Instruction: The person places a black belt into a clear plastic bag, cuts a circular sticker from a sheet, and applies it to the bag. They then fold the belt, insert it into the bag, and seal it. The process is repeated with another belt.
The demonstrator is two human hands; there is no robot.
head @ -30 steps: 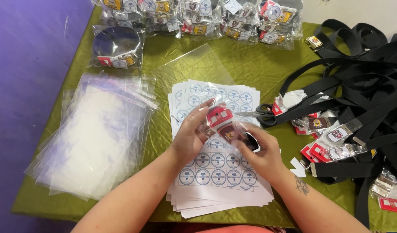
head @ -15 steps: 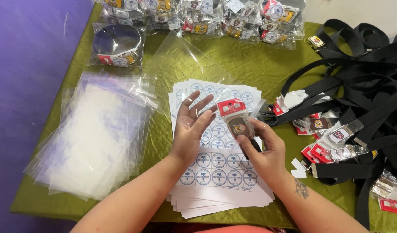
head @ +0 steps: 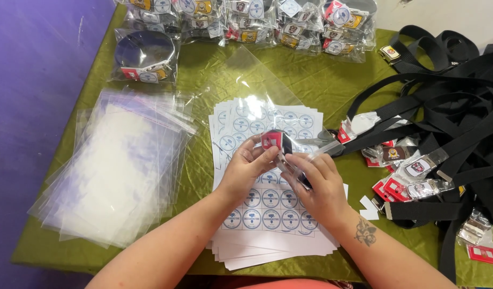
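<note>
A loose stack of glossy clear plastic bags (head: 115,171) is spread on the left of the olive cloth (head: 203,80); above white sheets of round stickers (head: 268,214), 1 red-tagged buckle (head: 276,143) is pinched by left hand (head: 245,168) and right hand (head: 317,184); matte black webbing belts (head: 450,107) are heaped at right.

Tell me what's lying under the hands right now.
Under the left hand and right hand lies a stack of sticker sheets with round blue labels. The hands cover its middle rows; the green tablecloth shows around it.
</note>
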